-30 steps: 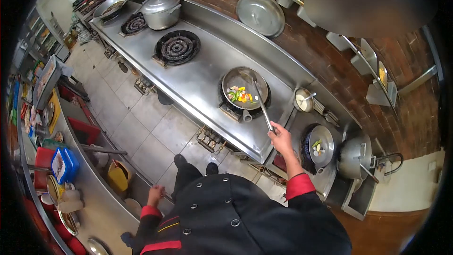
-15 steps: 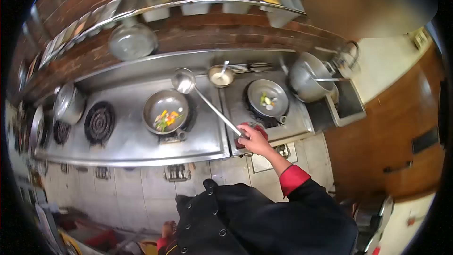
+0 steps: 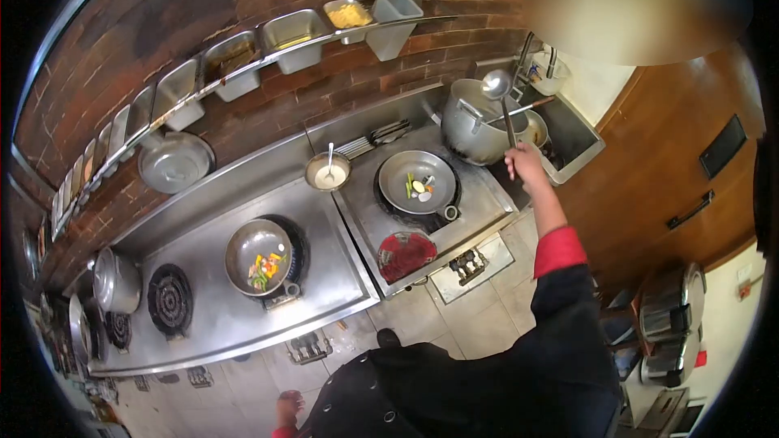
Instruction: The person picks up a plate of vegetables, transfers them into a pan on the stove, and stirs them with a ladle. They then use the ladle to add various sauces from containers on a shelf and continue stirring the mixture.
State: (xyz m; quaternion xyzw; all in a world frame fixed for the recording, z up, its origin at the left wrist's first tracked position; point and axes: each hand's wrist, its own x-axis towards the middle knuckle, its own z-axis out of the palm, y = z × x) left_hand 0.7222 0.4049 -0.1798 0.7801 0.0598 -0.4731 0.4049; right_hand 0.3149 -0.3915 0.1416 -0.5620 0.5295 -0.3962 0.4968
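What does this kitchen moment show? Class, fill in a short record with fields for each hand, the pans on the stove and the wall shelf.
right hand: grips a ladle, bowl raised over the large pot
left hand: low by the body, holds nothing visible
left wok: mixed coloured vegetables
right wok: a few small ingredient pieces
small bowl: pale sauce, a spoon in it
wall shelf: row of metal containers

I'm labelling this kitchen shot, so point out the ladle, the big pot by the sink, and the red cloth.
ladle [image 3: 496,84], head view, on its bowl.
big pot [image 3: 469,131], head view, on its side wall.
red cloth [image 3: 405,254], head view, on its middle.
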